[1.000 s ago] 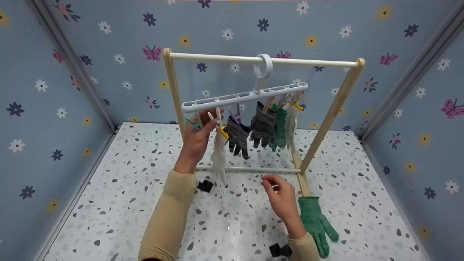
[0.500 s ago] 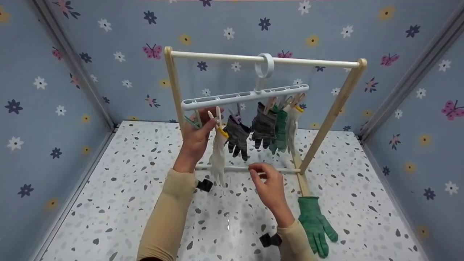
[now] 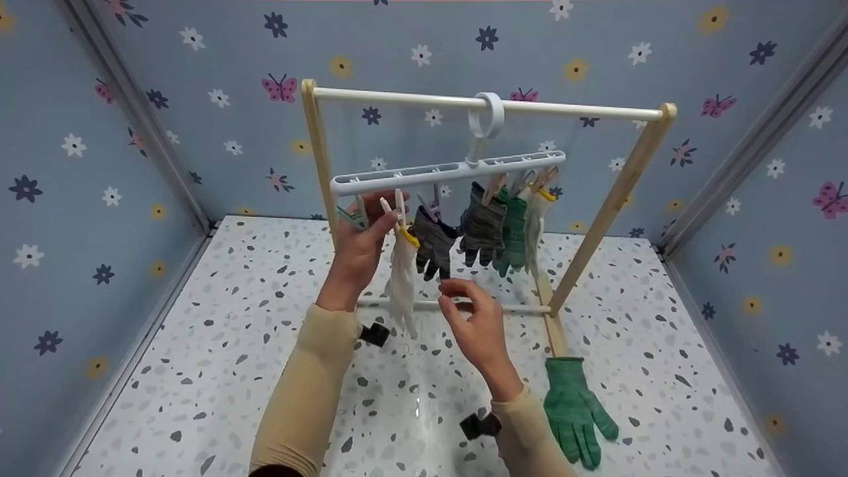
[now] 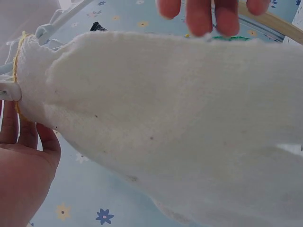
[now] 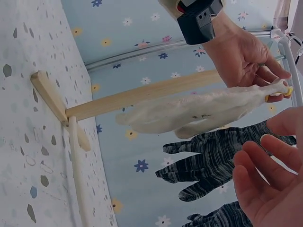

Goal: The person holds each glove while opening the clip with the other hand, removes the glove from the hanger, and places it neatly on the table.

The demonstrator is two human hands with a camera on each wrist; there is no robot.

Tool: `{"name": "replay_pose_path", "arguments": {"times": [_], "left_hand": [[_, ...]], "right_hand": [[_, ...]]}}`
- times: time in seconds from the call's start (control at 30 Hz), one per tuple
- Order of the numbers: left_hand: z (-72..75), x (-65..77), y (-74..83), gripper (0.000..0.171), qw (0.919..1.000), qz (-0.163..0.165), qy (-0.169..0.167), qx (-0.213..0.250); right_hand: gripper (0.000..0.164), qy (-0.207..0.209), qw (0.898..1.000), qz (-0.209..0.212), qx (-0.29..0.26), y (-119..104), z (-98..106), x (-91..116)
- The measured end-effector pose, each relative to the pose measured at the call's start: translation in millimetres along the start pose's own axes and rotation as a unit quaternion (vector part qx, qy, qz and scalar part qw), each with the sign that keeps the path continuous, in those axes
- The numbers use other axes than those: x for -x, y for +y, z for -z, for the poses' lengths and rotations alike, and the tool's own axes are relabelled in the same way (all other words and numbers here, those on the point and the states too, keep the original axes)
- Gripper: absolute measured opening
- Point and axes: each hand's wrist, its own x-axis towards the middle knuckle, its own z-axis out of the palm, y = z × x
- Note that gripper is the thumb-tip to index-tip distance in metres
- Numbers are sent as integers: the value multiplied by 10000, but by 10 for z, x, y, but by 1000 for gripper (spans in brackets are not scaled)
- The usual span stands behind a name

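Left fingers [image 3: 382, 227] hold white clothespin [image 3: 400, 205], glove [image 3: 401, 281] hanging below.

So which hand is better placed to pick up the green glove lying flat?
Probably the right hand: it's empty and nearer the green glove, while the left hand is at the white clothespin.

soft glare on speckled surface [image 3: 417, 411]

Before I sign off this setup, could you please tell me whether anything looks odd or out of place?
A green glove lies on the speckled surface at the lower right of the head view, while the other gloves hang from the hanger. The white glove at the left hand has small dark marks, possibly dirt.
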Motion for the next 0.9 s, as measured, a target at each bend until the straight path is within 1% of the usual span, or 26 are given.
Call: {"name": "replay_pose_path", "arguments": {"times": [0.17, 0.23, 0.33, 0.43, 0.57, 0.67, 0.8, 0.9], "left_hand": [[-4, -16, 15, 33, 10000, -37, 29, -21], [-4, -9, 15, 34, 10000, -42, 60, -10], [-10, 5, 3, 36, 10000, -37, 66, 13], [-22, 11, -16, 36, 10000, -44, 29, 46], [-34, 15, -35, 34, 9999, -108, -89, 36], [-32, 24, -45, 32, 9997, -147, -179, -8], [-26, 35, -60, 31, 9998, -108, -138, 5], [-36, 23, -70, 31, 9999, -67, -97, 63]], "right_hand": [[26, -144, 9994, -97, -286, -297, -18, -78], [29, -204, 9990, -88, -397, -382, -24, -102], [32, -227, 9986, -30, -475, -409, -54, -132], [34, -218, 9988, -7, -440, -424, -82, -165], [34, -269, 9988, 7, -397, -464, -121, -217], [33, -316, 9987, -63, -388, -503, -158, -250], [31, -247, 9991, -103, -335, -556, -208, -291], [30, -151, 9996, 57, -244, -412, -274, -328]]}}
